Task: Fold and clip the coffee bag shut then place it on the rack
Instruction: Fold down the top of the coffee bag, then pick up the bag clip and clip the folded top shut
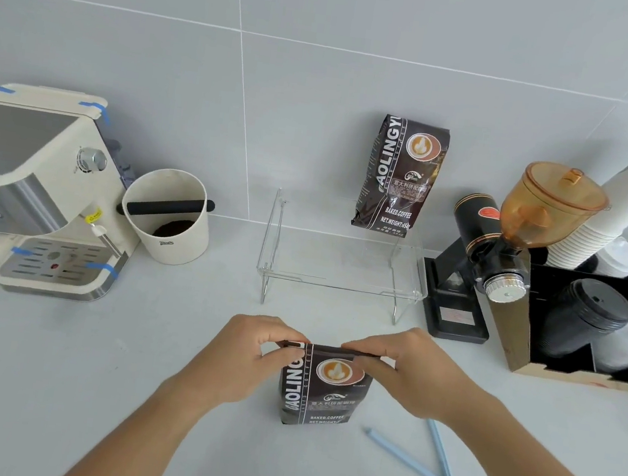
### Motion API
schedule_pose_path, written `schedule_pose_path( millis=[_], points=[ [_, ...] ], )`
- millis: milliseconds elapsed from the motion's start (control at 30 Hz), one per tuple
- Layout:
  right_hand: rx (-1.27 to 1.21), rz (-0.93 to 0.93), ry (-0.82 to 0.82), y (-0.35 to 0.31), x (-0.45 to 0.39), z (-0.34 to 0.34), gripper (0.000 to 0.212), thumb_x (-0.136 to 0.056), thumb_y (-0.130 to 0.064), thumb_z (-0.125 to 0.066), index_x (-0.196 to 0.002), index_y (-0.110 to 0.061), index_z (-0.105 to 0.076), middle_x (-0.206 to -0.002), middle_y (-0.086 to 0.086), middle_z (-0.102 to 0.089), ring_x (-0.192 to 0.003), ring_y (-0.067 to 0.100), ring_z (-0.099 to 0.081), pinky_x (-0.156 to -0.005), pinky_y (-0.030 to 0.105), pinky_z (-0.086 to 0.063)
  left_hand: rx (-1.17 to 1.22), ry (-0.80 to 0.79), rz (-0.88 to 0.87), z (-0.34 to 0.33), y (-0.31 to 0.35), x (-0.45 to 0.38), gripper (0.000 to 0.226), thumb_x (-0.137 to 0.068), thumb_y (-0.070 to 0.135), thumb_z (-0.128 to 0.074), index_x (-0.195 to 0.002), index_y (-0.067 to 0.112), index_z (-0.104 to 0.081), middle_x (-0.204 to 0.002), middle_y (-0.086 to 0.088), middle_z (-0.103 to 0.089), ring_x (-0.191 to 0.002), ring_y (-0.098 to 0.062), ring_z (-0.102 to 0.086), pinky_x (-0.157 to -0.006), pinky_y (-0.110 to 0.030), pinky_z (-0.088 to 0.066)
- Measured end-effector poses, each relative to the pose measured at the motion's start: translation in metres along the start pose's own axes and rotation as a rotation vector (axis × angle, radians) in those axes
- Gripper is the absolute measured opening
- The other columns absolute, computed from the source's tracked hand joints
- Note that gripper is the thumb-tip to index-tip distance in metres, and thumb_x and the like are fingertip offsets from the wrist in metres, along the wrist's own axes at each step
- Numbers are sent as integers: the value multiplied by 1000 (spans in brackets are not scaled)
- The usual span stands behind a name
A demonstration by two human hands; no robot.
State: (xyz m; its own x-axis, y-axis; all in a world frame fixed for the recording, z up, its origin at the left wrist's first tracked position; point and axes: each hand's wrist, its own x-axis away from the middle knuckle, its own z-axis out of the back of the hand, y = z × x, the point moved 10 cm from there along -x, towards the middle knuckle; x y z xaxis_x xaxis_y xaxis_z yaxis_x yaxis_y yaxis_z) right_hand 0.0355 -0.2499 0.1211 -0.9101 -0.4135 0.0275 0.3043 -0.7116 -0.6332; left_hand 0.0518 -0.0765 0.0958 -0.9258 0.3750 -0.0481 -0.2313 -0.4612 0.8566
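Note:
A dark coffee bag [323, 395] stands upright on the white counter in front of me. My left hand [249, 353] pinches the top left corner of the bag, and my right hand [402, 373] pinches the top right, with the top edge folded flat between them. A light blue sealing clip [415, 461] lies open in a V on the counter to the right of the bag, untouched. Behind the bag stands a clear acrylic rack [339, 277]. A second coffee bag [402, 175] leans upright on its back right.
An espresso machine [34, 193] and a white knock box [169, 218] stand at the left. A black grinder with an amber hopper [502, 254] and a cardboard box [582, 369] with lids and stacked paper cups [619, 210] fill the right.

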Motion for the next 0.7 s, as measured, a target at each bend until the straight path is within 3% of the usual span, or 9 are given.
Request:
schedule_pose_path(
  millis=[100,233,367,433,533,633,700],
  points=[
    [-57,33,70,4,3,3,17,-92,-17,-67,-105,-21,-78,-91,-10,-81,-79,9,-73,-69,23,-55,9,6,17,1,-6,-1,12,-85,17,-72,-88,27,-78,-89,22,-74,-86,1,-68,-71,-8,-47],
    [-154,-26,156,17,3,4,14,-87,-17,-73,-99,-18,-80,-79,-31,-71,-79,-2,-71,-70,12,-52,31,37,23,2,-9,-3,15,-84,14,-73,-85,29,-77,-83,23,-74,-77,-3,-67,-66,-5,-45],
    [-244,-141,220,45,18,10,20,-85,-19,-75,-98,-34,-79,-82,-48,-66,-88,-6,-71,-74,6,-51,39,30,27,-1,-12,-8,16,-83,13,-73,-83,29,-75,-86,19,-74,-79,-6,-69,-71,-11,-49],
    [-340,-249,323,71,35,18,27,-84,-16,-75,-89,-43,-76,-87,-38,-73,-85,-8,-71,-73,2,-49,37,25,22,1,-14,-7,17,-84,13,-72,-84,30,-75,-86,20,-74,-81,-5,-69,-73,-13,-51],
    [-283,-482,388,124,65,13,17,-84,-14,-75,-86,-31,-77,-79,-20,-77,-77,-7,-70,-71,1,-48,25,18,11,-2,-16,-6,16,-84,15,-72,-86,30,-75,-87,19,-75,-83,-5,-70,-74,-15,-51],
    [-94,-746,312,179,102,-13,11,-87,-15,-69,-94,-17,-78,-88,-5,-76,-84,13,-70,-84,28,-55,43,38,7,-3,-13,-7,21,-83,12,-73,-83,33,-74,-88,19,-74,-82,-3,-69,-73,-11,-50],
    [-58,-910,234,208,129,-37,17,-88,-18,-65,-101,-17,-76,-96,0,-75,-90,23,-66,-81,34,-55,34,50,-8,-2,-10,-9,27,-83,10,-73,-80,37,-72,-89,21,-73,-81,-1,-69,-73,-7,-48]
  ],
)
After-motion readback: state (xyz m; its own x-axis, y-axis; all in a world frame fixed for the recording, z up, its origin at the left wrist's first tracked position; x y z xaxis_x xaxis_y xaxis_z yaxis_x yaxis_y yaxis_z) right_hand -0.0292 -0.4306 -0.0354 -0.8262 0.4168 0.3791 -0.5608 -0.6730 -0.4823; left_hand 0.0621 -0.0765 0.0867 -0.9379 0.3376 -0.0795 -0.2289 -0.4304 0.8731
